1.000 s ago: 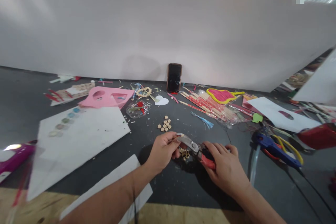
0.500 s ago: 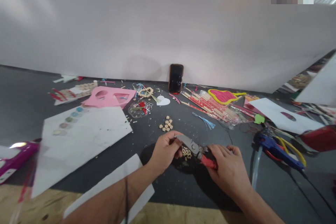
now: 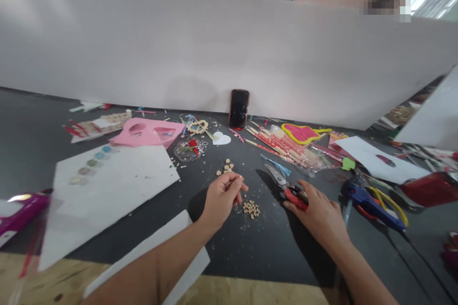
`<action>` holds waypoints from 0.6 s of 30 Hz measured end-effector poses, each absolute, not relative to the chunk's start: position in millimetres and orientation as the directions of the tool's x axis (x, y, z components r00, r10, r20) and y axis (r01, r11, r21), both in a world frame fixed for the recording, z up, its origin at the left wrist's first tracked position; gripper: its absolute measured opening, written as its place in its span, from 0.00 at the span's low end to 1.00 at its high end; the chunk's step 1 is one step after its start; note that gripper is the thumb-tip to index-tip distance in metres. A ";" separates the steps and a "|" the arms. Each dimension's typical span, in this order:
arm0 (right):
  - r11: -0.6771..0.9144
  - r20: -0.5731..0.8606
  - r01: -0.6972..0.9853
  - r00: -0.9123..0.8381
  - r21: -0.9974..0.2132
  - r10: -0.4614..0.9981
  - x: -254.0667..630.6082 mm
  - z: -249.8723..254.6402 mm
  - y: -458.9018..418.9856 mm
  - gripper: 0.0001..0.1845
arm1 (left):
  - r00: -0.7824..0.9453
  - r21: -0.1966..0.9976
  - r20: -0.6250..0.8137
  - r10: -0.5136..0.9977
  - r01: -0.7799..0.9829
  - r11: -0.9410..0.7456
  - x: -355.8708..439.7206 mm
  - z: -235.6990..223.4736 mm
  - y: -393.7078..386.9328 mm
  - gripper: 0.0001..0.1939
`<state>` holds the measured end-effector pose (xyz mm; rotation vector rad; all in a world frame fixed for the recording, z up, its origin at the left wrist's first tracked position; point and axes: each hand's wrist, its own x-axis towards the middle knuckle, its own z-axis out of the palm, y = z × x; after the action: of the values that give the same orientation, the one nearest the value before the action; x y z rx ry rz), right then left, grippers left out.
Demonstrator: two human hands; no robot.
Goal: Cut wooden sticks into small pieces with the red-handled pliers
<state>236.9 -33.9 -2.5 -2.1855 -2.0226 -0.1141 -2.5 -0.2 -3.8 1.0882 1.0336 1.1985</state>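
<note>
My left hand [image 3: 220,200] is closed in a pinch, with a tiny pale wooden piece [image 3: 241,177] showing at its fingertips. Just right of those fingers lies a small pile of cut wooden bits [image 3: 251,209]. Beyond the hand sits a cluster of flower-shaped wooden pieces [image 3: 227,167], partly hidden by it. My right hand [image 3: 319,214] grips red-handled pruning shears [image 3: 284,186] low over the dark table, blades pointing forward and left. Behind the blades is a light-blue tassel [image 3: 280,167].
A phone [image 3: 239,108] leans against the white partition [image 3: 143,47]. To the left are a white board [image 3: 110,195] and pink cut-out paper [image 3: 146,132]. Patterned sticks [image 3: 279,143] lie at the back right; a blue glue gun [image 3: 375,207] with a cord is further right.
My right hand has drawn the pruning shears away from my left fingers, to the right and down to the table. The wooden bits are now uncovered. My left hand has shifted slightly left.
</note>
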 end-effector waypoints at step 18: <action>0.300 0.134 0.954 -0.298 0.008 0.945 203.5 53.5 33.8 0.14 | 0.030 0.955 0.006 1.000 -0.295 0.003 -9.3 -2.9 13.8 0.11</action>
<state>203.5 33.8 53.5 -1.7956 -2.4472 -0.1305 -9.3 13.8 -2.9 1.0010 0.9641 1.3152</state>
